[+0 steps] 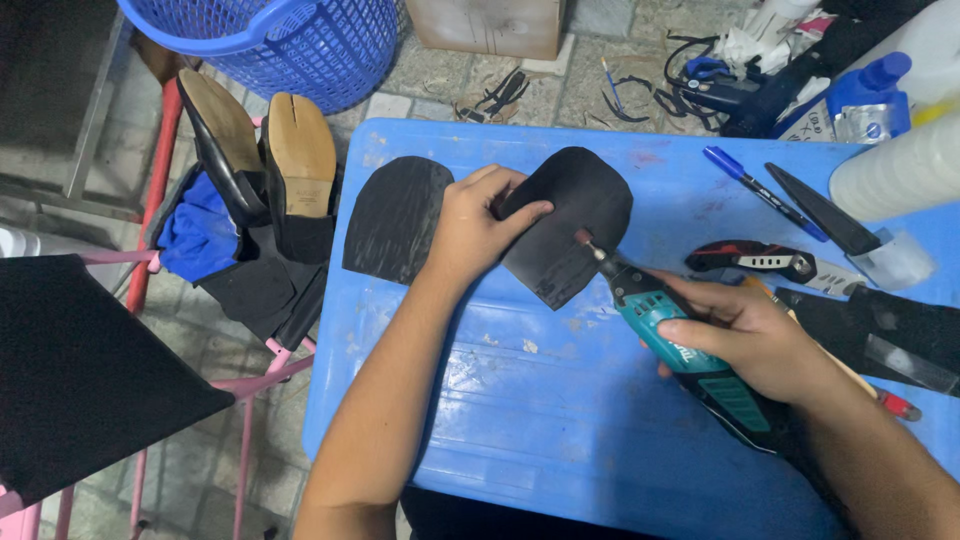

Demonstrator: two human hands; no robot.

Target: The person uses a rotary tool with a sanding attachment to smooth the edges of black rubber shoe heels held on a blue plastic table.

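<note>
My left hand presses down on a black rubber sole piece lying on the blue plastic table. My right hand grips a teal and black rotary tool. Its small grinding tip touches the sole piece near its right edge. A second black sole piece lies flat just left of my left hand.
A red and black utility knife, a blue pen, a black blade-like tool and white bottles sit at the table's right. Two shoes stand sole-up on a pink stool left of the table. A blue basket stands behind.
</note>
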